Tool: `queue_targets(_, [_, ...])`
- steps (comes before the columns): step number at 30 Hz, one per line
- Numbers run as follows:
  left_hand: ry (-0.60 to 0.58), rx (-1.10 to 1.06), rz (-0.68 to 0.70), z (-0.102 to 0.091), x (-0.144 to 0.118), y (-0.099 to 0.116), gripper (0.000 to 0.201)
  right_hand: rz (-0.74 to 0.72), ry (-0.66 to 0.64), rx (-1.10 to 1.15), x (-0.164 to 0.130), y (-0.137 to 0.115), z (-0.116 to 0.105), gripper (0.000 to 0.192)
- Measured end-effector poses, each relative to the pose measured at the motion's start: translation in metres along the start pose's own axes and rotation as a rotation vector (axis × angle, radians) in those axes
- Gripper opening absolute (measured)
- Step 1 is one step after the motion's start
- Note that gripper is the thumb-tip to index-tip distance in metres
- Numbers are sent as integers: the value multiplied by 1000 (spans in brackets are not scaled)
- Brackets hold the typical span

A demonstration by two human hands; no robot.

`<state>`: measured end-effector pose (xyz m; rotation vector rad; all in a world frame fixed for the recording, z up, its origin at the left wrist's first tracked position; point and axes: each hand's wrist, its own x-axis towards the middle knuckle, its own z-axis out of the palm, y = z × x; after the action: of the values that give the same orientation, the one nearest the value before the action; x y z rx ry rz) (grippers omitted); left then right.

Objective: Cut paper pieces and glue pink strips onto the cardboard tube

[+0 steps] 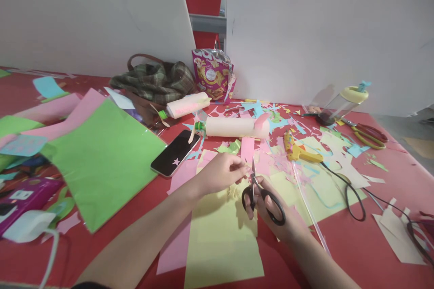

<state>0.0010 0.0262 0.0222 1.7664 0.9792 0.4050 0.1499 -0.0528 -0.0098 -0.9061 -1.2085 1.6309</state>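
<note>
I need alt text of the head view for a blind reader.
A right hand holds black-handled scissors above yellow paper; the left hand pinches beside the blades, its contents too small to tell. Paper scraps, a yellow glue gun, a phone and a green sheet lie on a red table.

Head-worn view, facing forward and down, red table [356, 239] close below

From my remote end I count two hands: one left hand [222, 172] and one right hand [267, 203]. I make it one pair of black-handled scissors [253, 179], two white rolls with green ends [230, 127], one phone [174, 152], one yellow glue gun [303, 153], one snack bag [213, 75], one plaid bag [159, 80], one white charger [29, 226], one clear container [336, 107] and one large green sheet [110, 158]. Paper scraps [258, 109] are too many to count.
</note>
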Motion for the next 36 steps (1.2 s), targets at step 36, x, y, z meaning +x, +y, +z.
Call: queue_targets(36, [219,-264,17,34,-2,3,28,-21,152,112,-2,24,-4,27])
